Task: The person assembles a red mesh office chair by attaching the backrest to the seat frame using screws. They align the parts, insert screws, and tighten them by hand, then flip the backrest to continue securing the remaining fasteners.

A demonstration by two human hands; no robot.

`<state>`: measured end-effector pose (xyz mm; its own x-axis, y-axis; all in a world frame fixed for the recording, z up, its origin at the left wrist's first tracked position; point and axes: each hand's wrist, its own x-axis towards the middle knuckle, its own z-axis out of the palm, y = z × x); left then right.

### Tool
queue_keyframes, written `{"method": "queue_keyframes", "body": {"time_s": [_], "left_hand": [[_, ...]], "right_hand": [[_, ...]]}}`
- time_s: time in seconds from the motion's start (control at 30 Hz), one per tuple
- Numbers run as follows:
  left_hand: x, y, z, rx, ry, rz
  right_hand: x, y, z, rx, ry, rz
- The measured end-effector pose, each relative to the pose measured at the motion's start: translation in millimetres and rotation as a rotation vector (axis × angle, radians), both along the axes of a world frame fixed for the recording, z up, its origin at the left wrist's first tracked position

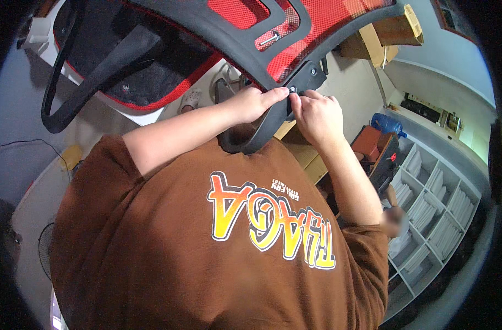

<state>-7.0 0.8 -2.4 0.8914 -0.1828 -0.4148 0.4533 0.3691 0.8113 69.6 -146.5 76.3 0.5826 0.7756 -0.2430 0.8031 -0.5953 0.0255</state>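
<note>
A chair backrest of red mesh (322,25) in a black plastic frame (234,41) stands upside down or tilted before my chest; which of these, I cannot tell. My left hand (257,104) grips the black bracket (305,77) at the frame's edge, its thumb pressed beside a silver bolt (292,89). From the other side my right hand (320,114) closes on the same bracket, thumb at that bolt and fingers curled. Another bolt (313,71) sits higher on the bracket. A small shiny metal piece (270,39) rests in a frame opening. Below my hands curves a black support (256,137).
At the upper left lies a chair seat (130,82) with red edging and a black armrest loop (55,113). Cardboard boxes (383,38) stand at the upper right. A blue water bottle (387,124), a white shelf unit (432,220) and another person (394,220) are at the right.
</note>
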Motion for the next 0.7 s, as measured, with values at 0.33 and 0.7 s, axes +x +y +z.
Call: {"method": "queue_keyframes", "body": {"time_s": [0.33,0.7], "left_hand": [[4.3,-0.1,3.4,0.068,0.066,-0.048],[3.8,0.6,11.3,0.068,-0.018,0.024]], "right_hand": [[0.9,12.7,14.8,0.1,0.068,-0.161],[6.3,-13.6,18.8,0.547,0.085,-0.416]]}}
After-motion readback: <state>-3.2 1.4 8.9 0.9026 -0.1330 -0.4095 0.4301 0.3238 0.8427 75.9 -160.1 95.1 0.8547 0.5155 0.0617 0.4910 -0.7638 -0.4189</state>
